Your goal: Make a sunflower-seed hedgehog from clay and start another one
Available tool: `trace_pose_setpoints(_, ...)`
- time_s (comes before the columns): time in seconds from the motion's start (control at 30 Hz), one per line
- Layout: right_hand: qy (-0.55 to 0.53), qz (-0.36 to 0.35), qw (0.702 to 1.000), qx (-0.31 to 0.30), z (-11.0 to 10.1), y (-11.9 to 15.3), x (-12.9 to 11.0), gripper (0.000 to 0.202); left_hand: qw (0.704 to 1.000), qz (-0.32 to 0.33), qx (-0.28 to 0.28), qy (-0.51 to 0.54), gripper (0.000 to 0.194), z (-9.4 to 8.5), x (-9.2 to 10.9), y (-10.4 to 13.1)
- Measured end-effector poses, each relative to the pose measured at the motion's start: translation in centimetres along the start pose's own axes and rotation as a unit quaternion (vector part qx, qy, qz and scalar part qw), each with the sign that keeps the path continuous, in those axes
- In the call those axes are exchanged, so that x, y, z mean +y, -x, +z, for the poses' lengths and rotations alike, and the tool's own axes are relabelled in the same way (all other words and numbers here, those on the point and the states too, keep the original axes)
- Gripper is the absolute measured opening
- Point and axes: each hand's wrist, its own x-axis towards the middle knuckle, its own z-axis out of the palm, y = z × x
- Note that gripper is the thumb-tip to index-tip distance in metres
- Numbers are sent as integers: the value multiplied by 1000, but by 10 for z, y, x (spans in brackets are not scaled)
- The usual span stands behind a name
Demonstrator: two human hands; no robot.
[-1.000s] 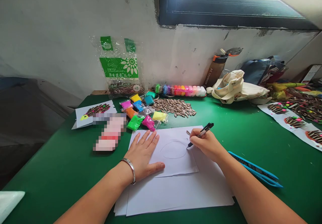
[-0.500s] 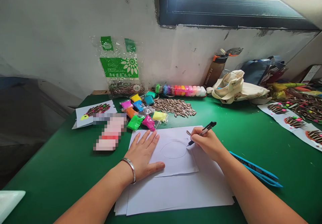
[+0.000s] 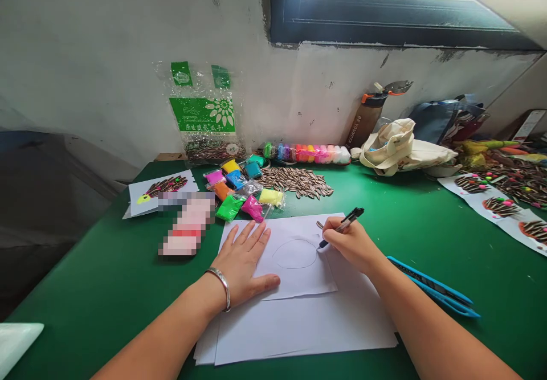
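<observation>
My left hand [image 3: 244, 264] lies flat, fingers spread, on a small white sheet of paper [image 3: 294, 277] that rests on larger white sheets [image 3: 307, 326]. A silver bracelet circles that wrist. My right hand [image 3: 348, 244] grips a black pen [image 3: 342, 227] with its tip on the sheet, at the right end of a drawn oval outline [image 3: 294, 253]. A single sunflower seed [image 3: 319, 224] lies on the paper just above the pen tip.
On the green table [image 3: 106, 277]: blue scissors [image 3: 431, 287] at my right forearm, coloured clay packets [image 3: 239, 189], a pile of sunflower seeds [image 3: 297, 180], a seed bag [image 3: 205, 115], a clay strip [image 3: 307, 153], a cloth bag [image 3: 399, 147], a bottle [image 3: 367, 112], seed-picture cards [image 3: 160, 192] left and right [image 3: 499, 206].
The pen tip shifted slightly along the right end of the oval, and the pen's top dipped a little. My left hand has stayed flat on the paper.
</observation>
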Motion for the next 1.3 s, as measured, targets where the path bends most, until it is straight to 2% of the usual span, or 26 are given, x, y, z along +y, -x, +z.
trace_pose_setpoints(0.17, -127, 42, 991, -8, -4, -3, 3, 15, 1000, -1, 0, -2, 87, 0, 0, 0)
trace_pose_setpoints(0.3, -277, 79, 957, 38, -5, -8, 5, 15, 1000, -4, -8, 3, 89, -1, 1, -1)
trace_pose_setpoints(0.4, -314, 93, 943, 60, -2, -5, 0, 28, 1000, -4, -8, 7, 89, -2, 1, 0)
trace_pose_setpoints(0.5, -272, 68, 958, 54, 8, 5, -15, 30, 1000, -5, -9, 11, 90, -3, 2, 1)
trace_pose_setpoints(0.63, -153, 12, 987, -40, 33, 24, -43, 17, 1000, -1, -2, 17, 90, -3, 2, 1)
trace_pose_setpoints(0.73, -60, -43, 997, -21, 53, 34, -55, 11, 1000, -1, 2, 19, 90, -1, 1, 1)
trace_pose_setpoints(0.8, -33, -91, 995, 6, 64, 39, -53, 8, 1000, 1, 5, 23, 90, 0, 1, 1)
trace_pose_setpoints(0.93, 11, -139, 988, 67, 75, 42, -34, 8, 1000, 3, 10, 24, 89, 1, 1, 1)
trace_pose_setpoints(1.07, 71, -180, 978, 77, 79, 42, -20, 8, 1000, 2, 13, 22, 87, 1, 1, 2)
trace_pose_setpoints(1.3, 101, -197, 972, 77, 83, 38, -19, 11, 1000, 7, 16, 23, 88, 3, 1, 1)
